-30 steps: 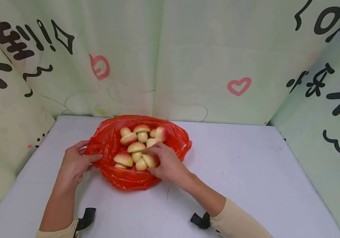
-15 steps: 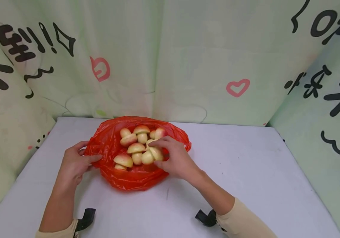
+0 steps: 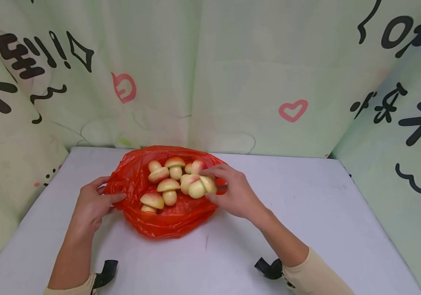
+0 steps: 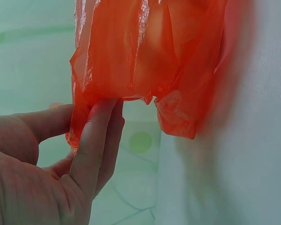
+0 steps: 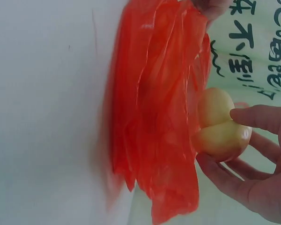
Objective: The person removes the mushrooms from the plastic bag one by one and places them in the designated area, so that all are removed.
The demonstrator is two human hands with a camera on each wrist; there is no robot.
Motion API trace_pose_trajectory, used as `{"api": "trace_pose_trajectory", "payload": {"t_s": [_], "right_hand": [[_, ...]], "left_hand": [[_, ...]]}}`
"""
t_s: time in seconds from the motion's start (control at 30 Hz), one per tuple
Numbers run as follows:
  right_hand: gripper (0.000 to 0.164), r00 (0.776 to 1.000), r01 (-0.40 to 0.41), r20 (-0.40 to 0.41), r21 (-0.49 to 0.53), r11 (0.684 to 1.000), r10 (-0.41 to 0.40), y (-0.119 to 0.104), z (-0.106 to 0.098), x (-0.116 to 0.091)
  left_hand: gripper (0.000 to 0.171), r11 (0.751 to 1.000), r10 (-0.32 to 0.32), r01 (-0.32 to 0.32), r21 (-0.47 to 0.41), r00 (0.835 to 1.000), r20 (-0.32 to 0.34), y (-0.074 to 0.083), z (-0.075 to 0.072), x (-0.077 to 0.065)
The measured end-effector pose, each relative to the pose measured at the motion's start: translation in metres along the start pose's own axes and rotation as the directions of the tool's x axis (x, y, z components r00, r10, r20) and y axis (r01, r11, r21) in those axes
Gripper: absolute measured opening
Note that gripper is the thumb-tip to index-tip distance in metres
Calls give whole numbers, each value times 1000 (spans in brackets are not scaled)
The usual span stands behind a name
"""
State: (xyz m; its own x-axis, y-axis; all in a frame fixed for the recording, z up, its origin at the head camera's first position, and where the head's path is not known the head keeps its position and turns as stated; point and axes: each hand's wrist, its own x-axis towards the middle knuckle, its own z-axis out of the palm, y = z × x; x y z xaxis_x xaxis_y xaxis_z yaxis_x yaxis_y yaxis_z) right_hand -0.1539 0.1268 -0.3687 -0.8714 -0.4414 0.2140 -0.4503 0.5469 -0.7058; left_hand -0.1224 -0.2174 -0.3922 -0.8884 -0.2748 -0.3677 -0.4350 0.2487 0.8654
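Observation:
A red plastic bag [image 3: 151, 225] lies open on the table with several mushrooms [image 3: 168, 185] inside, each with a pale stem and a yellow cap blushed red. My left hand [image 3: 93, 201] pinches the bag's left rim; in the left wrist view the thumb is on one side of the film and the fingers [image 4: 91, 145] on the other. One mushroom [image 5: 225, 136] is in my right hand [image 3: 237, 193], held by its cap between thumb and fingers at the bag's right side. Its stem points left, overlapping another mushroom [image 3: 187, 182] in the head view.
The white table [image 3: 306, 229] spreads out to the right and in front of the bag. A pale green curtain [image 3: 232, 82] with black writing and pink hearts stands behind and at both sides. Black curved mounts [image 3: 107, 273] stick out from both sleeves.
My right hand has drawn one mushroom from the front of the pile up and to the right, toward the bag's right rim. The left hand keeps its grip on the bag in place.

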Motion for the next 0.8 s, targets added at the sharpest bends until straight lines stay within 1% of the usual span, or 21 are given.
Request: {"api": "trace_pose_trajectory", "payload": {"t_s": [0.17,0.63,0.8], "right_hand": [[48,1000,-17,-10,50,999,18,7,-12,-3],[48,992,-97,-77,59,994,101,36,-61,-6],[49,987,-121,-104,42,992,125,48,-73,-8]], "left_hand": [[79,1000,-1,1,6,1000,0,-2,-1,0],[78,1000,4,-4,10,1000,-4,-3,0,0],[79,1000,1,-1,11,1000,-6,-2,-1,2]]}}
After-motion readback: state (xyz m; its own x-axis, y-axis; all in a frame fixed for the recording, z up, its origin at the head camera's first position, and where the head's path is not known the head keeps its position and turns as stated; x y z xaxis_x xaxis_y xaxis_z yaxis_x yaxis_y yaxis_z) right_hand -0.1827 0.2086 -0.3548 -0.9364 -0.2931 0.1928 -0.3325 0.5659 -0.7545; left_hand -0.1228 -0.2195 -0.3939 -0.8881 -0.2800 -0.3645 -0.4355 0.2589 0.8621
